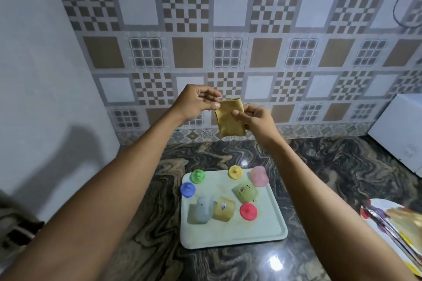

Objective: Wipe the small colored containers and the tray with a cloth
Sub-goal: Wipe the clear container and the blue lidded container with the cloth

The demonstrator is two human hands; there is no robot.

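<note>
- Nearest the lens: two bare forearms reaching forward over the dark marbled desk [319, 166], meeting up high in front of the tiled wall.
- Left hand [198, 101] pinching the top left corner of the cloth [229, 118] with thumb and fingertips; right hand [253, 120] clamped on its right edge, thumb across the front.
- Cloth: small folded gold rectangle, held in the air well above the tray, long axis roughly up-down with a slight tilt, fold at the top. Looks soft, light, floppy, so best bunched in one palm for wiping rather than held by corners.
- Down below: pale tray [262, 232] flat on the desk, long side running away from the camera.
- On it, small translucent containers lying tipped over: bluish [204, 211], yellow [225, 209], green [245, 190], pink [259, 175].
- Loose lids around them: blue [187, 189], green [198, 175], yellow [234, 171], red [248, 211].
- Probably light thin plastic, likely to skid when rubbed; steadying each by its sides with the free hand seems smart.
- Specks on the tray, so no wiping done yet, probably.
</note>
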